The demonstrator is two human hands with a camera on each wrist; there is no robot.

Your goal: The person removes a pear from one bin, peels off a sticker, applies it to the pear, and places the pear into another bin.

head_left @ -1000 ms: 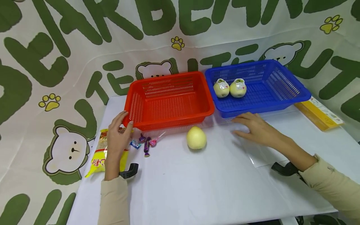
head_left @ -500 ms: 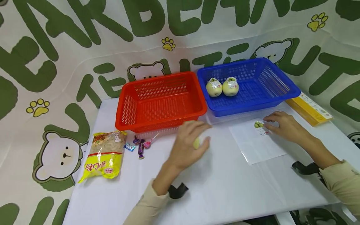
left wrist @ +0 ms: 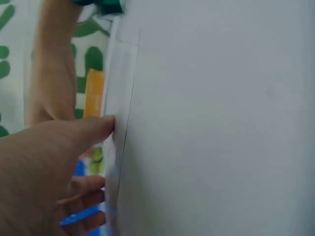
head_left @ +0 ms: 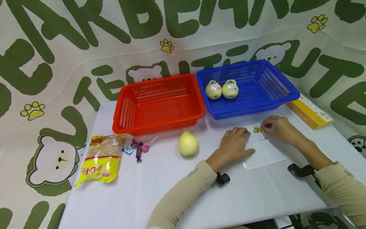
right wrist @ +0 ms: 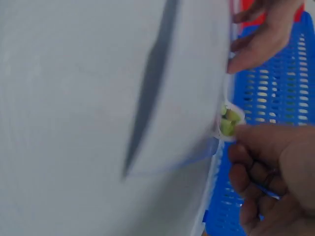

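A thin white sheet (head_left: 264, 156) lies on the right of the table, bearing a sticker (head_left: 257, 130) with a green fruit picture and small print. My right hand (head_left: 281, 130) pinches the sticker's edge between thumb and index finger; in the right wrist view the sticker (right wrist: 229, 122) stands at the sheet's border, and part of the sheet (right wrist: 197, 73) is raised off the table. My left hand (head_left: 233, 144) rests on the sheet's left side, fingers extended and thumb pointing right. A pale yellow pear (head_left: 188, 143) without a label stands left of that hand.
Behind the hands is a blue basket (head_left: 257, 109) holding two labelled pears (head_left: 221, 90). Left of it stands a red basket (head_left: 160, 125). Several candies (head_left: 138, 151) and a yellow food bag (head_left: 101, 159) lie at left, a yellow box (head_left: 310, 112) at right.
My left hand has moved from the red basket's left side, past the pear, onto the sheet. My right hand has moved right and now pinches the sticker.
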